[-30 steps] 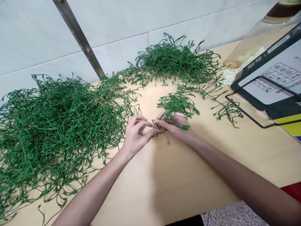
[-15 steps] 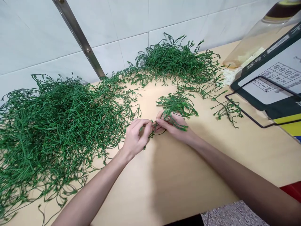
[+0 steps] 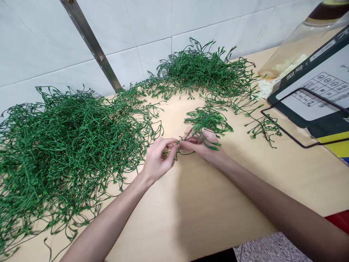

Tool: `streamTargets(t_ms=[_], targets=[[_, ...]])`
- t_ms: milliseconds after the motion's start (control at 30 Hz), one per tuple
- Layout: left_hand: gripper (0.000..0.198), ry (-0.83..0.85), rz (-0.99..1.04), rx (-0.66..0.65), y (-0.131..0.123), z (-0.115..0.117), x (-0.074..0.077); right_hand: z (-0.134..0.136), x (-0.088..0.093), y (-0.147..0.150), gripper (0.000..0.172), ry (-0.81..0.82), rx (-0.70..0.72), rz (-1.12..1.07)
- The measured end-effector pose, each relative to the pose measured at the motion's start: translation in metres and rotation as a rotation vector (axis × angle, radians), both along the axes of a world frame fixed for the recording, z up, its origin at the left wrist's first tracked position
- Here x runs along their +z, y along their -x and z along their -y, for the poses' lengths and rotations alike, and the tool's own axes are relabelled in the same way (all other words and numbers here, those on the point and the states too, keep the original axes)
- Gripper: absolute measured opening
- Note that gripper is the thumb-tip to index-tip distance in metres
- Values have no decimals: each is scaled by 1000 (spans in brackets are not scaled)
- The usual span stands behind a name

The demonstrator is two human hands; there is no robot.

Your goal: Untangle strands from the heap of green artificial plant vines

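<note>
Thin green artificial plant stems with small branching tips are in both of my hands, in the middle of the table. My left hand (image 3: 160, 155) pinches a stem between thumb and forefinger. Close against it, my right hand (image 3: 208, 147) grips a bunch of green stems (image 3: 209, 120), whose tips fan out above and over the knuckles. The fingertips of both hands meet at one stem, and a dark thin loop hangs below them. What exactly the fingertips hold there is partly hidden.
A large tangled heap of green stems (image 3: 65, 145) covers the left, and a second heap (image 3: 201, 69) lies by the tiled wall. To the right are loose stems (image 3: 263, 129), a bent black wire frame (image 3: 302, 145), a printed box (image 3: 313, 87) and a clear bottle (image 3: 294, 47).
My right hand, with its bunch of stems, has shifted slightly to the right. My left hand stays almost in place, still pinching.
</note>
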State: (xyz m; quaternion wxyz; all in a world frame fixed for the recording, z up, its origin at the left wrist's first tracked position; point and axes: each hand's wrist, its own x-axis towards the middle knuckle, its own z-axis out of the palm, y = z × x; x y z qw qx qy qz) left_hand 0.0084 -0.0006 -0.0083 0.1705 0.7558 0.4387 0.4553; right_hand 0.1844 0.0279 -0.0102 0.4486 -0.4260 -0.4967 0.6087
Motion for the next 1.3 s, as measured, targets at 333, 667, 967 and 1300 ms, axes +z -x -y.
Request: streamTargets(t_ms=[333, 667, 967, 1300], targets=[[30, -32, 85, -246, 5, 2, 2, -1, 3, -2, 44, -56, 29, 30], [62, 28, 29, -218, 3, 3, -10, 0, 4, -1, 45, -38, 66, 1], [63, -49, -12, -129, 2, 2, -13, 1, -6, -1, 57, -68, 70, 15], [35, -155, -28, 27, 1, 0, -12, 3, -9, -2, 51, -110, 122, 76]])
